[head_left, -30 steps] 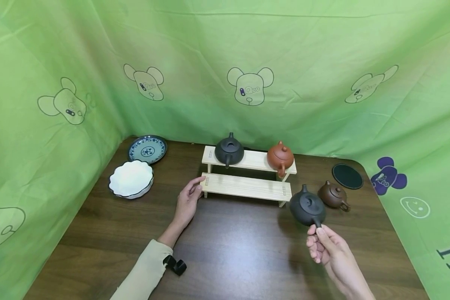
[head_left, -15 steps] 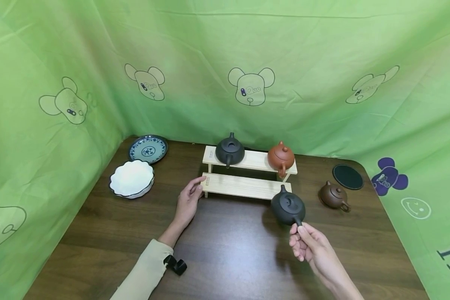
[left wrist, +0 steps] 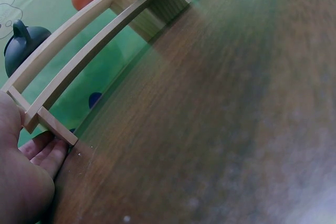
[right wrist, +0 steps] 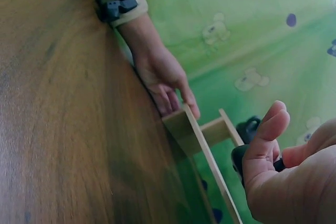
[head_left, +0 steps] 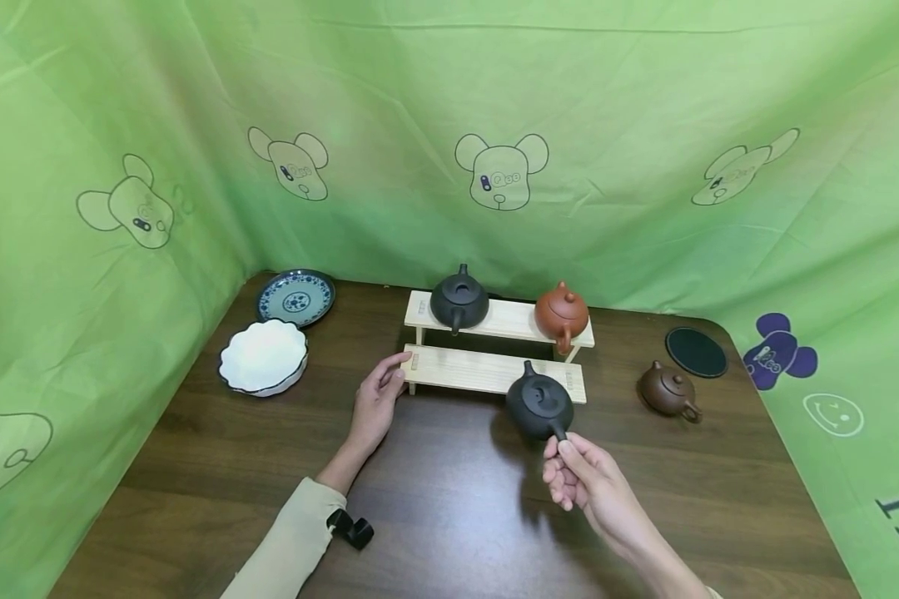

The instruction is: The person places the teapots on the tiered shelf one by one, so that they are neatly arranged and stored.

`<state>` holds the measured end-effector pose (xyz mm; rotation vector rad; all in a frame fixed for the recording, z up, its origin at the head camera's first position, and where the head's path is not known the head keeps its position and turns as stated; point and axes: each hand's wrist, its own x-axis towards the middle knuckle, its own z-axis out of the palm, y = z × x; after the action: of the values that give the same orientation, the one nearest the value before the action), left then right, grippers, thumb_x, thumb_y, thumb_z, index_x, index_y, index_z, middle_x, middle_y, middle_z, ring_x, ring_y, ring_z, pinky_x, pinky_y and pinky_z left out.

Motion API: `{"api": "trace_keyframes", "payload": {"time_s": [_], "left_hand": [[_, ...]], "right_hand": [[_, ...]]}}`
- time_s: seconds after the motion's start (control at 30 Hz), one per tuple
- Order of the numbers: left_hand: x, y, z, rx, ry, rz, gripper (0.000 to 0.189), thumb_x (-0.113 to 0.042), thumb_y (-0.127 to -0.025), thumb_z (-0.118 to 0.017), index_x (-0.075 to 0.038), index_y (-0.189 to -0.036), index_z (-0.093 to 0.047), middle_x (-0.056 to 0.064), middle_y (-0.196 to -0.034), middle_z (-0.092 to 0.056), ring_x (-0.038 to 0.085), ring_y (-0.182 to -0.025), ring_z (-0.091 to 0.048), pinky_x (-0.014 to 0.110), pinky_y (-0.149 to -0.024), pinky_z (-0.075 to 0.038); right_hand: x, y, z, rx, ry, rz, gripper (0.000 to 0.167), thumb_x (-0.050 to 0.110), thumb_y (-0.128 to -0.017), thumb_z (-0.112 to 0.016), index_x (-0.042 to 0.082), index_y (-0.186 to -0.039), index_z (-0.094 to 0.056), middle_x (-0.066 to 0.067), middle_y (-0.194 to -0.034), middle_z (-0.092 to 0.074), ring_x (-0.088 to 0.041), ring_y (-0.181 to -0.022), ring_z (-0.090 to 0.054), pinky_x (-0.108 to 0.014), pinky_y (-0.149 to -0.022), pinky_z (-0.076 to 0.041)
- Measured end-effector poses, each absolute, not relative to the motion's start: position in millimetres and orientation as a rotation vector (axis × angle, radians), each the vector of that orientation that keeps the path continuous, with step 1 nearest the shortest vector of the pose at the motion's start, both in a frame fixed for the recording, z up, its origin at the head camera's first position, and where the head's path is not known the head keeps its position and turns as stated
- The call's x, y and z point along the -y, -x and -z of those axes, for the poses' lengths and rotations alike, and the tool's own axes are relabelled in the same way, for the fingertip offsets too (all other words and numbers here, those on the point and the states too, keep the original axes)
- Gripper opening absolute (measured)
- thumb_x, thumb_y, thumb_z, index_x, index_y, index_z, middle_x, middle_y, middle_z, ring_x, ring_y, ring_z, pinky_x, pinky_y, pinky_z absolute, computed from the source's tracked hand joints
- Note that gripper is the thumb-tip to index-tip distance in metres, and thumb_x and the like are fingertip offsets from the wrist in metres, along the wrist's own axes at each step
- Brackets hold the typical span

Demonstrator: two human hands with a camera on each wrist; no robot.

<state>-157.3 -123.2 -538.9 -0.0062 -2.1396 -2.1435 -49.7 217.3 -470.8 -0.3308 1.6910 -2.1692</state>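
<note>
My right hand point(head_left: 595, 487) pinches the handle of a black teapot point(head_left: 539, 406) between thumb and fingers, holding it up at the front edge of the lower step, right of its middle. In the right wrist view the right hand point(right wrist: 294, 174) hides most of that teapot. A pale two-step wooden stand point(head_left: 460, 368) is gripped at its left end by my left hand point(head_left: 374, 406), with fingers beside the short leg in the left wrist view. On the upper step sit another black teapot point(head_left: 459, 301), left, and an orange-red teapot point(head_left: 562, 313), right.
A dark brown teapot point(head_left: 667, 389) stands on the table right of the stand, near a round black coaster point(head_left: 695, 352). A white scalloped dish point(head_left: 262, 356) and a blue patterned plate point(head_left: 296, 298) lie far left. Green cloth point(head_left: 389, 166) walls the table's back and sides.
My right hand has carried the black teapot leftward, from beside the brown teapot to before the lower step. The left hand has stayed at the stand's left end.
</note>
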Motion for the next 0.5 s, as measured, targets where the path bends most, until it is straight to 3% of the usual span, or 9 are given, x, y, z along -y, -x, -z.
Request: {"api": "trace_keyframes", "payload": {"time_s": [0.2, 0.5], "left_hand": [[123.7, 157.2, 539.2, 2.137, 0.003, 2.142, 0.034, -0.003, -0.116, -0.055, 0.0, -0.147, -0.068, 0.024, -0.149, -0.068, 0.03, -0.136, -0.064, 0.038, -0.112, -0.058], [127.1, 160.9, 555.0, 2.067, 0.171, 2.057, 0.031, -0.012, -0.115, -0.06, -0.005, -0.142, -0.073, 0.026, -0.14, -0.072, 0.02, -0.125, -0.07, 0.028, -0.1, -0.062]], "right_hand": [[-201.2, 57.6, 478.1, -1.687, 0.323, 2.163, 0.028, 0.017, -0.123, -0.038, 0.0, -0.113, -0.058, 0.004, -0.092, -0.068, -0.005, -0.072, -0.062, -0.014, -0.059, -0.051], [-183.5, 65.7, 482.7, -1.732, 0.29, 2.158, 0.028, 0.017, -0.122, -0.04, -0.003, -0.112, -0.057, 0.003, -0.09, -0.067, -0.006, -0.07, -0.062, -0.015, -0.058, -0.051]]}}
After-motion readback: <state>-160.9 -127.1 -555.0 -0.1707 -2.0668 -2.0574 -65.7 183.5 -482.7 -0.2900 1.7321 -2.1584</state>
